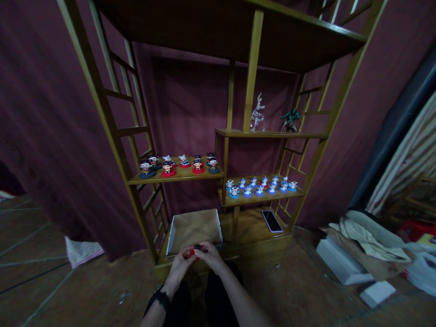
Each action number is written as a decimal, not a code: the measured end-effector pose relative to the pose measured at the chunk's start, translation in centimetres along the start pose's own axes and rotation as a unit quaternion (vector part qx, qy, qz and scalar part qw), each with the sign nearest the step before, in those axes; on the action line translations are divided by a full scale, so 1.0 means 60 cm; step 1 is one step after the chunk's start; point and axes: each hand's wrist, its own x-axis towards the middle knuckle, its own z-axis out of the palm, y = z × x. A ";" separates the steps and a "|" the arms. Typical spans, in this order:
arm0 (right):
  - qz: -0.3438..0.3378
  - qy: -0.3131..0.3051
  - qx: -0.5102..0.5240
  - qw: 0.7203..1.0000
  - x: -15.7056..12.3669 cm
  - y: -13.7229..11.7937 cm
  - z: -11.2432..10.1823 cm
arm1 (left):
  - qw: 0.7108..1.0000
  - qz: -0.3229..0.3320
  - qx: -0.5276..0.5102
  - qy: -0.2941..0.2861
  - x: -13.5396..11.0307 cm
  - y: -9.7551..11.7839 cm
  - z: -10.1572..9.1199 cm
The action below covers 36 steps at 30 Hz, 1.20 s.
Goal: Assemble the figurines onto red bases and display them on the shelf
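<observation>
Between my two hands I hold a small figurine [196, 249] with a dark top and a red base; the fingers cover much of it. My left hand [184, 260] grips it from the left, and my right hand [210, 255] closes on it from the right. Just behind the hands lies an open cardboard box [195, 225] with white outer sides on the bottom shelf. Above it, a shelf carries several figurines [168, 168] on red and dark round bases. Lower right, another shelf bears several small figurines [260, 190], mostly on blue and purple bases.
A wooden shelf unit [254, 68] stands against a maroon curtain. A phone [271, 221] lies on the bottom shelf at right. Higher up stand a clear deer figure [258, 117] and a green-brown figure [290, 121]. White boxes [344, 261] and cloth [369, 236] lie on the floor at right.
</observation>
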 end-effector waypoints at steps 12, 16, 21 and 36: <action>-0.037 -0.027 -0.031 0.998 -0.006 0.001 -0.009 | 0.999 0.038 -0.024 0.012 0.014 -0.036 0.004; -0.033 -0.023 -0.043 0.998 -0.004 0.008 -0.011 | 0.997 0.069 0.021 0.015 0.009 -0.034 0.006; -0.033 -0.037 -0.031 0.998 -0.005 0.007 -0.009 | 0.986 0.119 0.117 0.028 -0.008 -0.027 0.005; -0.005 -0.068 0.045 0.997 -0.023 -0.002 0.014 | 0.996 0.049 -0.021 0.069 -0.041 -0.003 -0.002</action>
